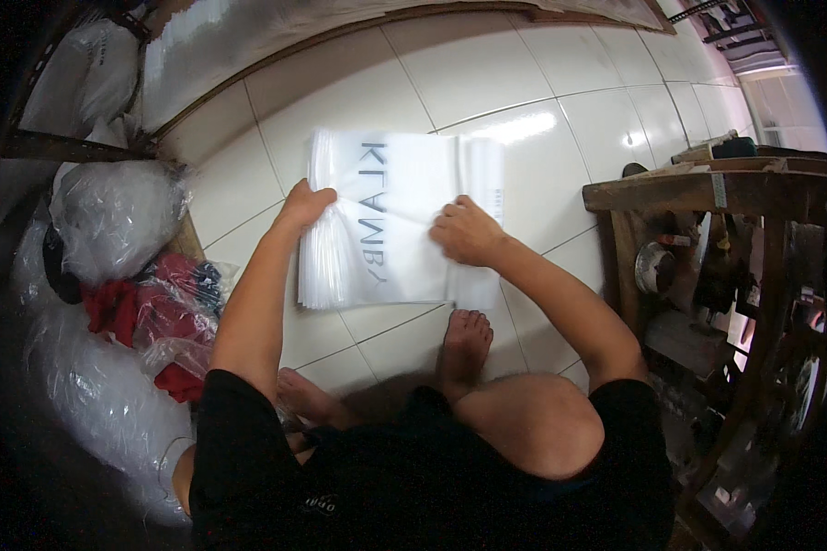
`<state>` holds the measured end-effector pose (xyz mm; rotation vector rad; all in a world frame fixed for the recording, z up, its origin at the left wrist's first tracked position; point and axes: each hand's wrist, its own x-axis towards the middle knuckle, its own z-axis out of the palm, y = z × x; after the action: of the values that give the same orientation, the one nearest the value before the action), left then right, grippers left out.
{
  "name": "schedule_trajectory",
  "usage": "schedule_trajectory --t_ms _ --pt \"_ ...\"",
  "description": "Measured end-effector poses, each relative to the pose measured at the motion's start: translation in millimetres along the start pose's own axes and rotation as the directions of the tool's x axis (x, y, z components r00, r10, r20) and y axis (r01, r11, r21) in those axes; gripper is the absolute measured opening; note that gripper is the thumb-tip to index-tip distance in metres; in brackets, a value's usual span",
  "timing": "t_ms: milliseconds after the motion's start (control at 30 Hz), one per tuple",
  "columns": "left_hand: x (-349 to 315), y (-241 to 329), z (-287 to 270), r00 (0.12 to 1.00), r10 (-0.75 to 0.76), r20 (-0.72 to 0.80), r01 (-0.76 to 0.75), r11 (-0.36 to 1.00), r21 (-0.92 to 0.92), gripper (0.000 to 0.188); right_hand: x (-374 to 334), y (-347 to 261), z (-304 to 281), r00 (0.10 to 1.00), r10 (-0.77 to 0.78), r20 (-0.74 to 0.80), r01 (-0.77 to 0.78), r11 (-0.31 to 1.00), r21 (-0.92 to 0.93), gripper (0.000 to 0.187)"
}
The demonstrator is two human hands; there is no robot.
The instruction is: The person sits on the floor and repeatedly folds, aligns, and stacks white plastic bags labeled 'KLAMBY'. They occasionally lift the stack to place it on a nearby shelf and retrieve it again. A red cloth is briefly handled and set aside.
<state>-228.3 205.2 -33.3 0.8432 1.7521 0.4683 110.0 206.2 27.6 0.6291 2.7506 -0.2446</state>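
Note:
A thick stack of clear plastic bags [415, 174] with large dark print lies on the white tiled floor in front of me. Its left edge fans out in many thin layers. My left hand [305, 204] grips that edge, thumb on top and the other fingers tucked out of sight beneath. On the right part of the stack, by a crease running from far to near, my right hand [469, 231] is closed, its curled fingers against the plastic. Whether it pinches one layer or several is hidden. Just below the stack's near edge is my bare foot [467, 344].
At left, large clear plastic sacks [119, 220] and wrapped red cloth [161, 303] are piled up. A wooden bench [708, 190] with cluttered shelves stands at right. Along the far side runs a wood-edged platform [331, 46] covered in pale plastic.

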Motion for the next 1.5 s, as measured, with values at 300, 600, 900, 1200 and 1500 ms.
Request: schedule_trajectory --t_ms 300,600,900,1200,1500 --pt "-32.7 32.9 -33.9 1.0 -0.014 0.022 0.015 0.999 -0.04 0.058 -123.9 36.3 21.0 0.874 0.474 -0.106 -0.404 0.831 0.381 0.019" --pt "-27.3 2.6 -83.8 0.996 -0.037 0.084 0.045 0.994 -0.096 0.062 -93.6 9.7 64.4 0.427 0.877 0.22 -0.489 0.019 0.872 0.048" --pt "-34.4 7.1 -73.4 0.92 0.205 -0.334 -0.049 0.905 0.422 0.076 -78.1 -4.3 36.8 0.581 0.799 0.156 -0.65 0.339 0.68 0.03" --pt "-24.8 -9.8 -64.8 0.87 0.409 -0.276 -0.145 0.747 0.649 0.086 -71.3 -17.3 27.2 0.603 0.776 0.185 -0.694 0.396 0.602 0.043" --pt "-30.9 -7.2 -60.9 0.889 0.392 -0.236 -0.166 0.758 0.631 0.084 -60.6 -37.0 12.2 0.624 0.72 0.302 -0.757 0.462 0.462 0.069"
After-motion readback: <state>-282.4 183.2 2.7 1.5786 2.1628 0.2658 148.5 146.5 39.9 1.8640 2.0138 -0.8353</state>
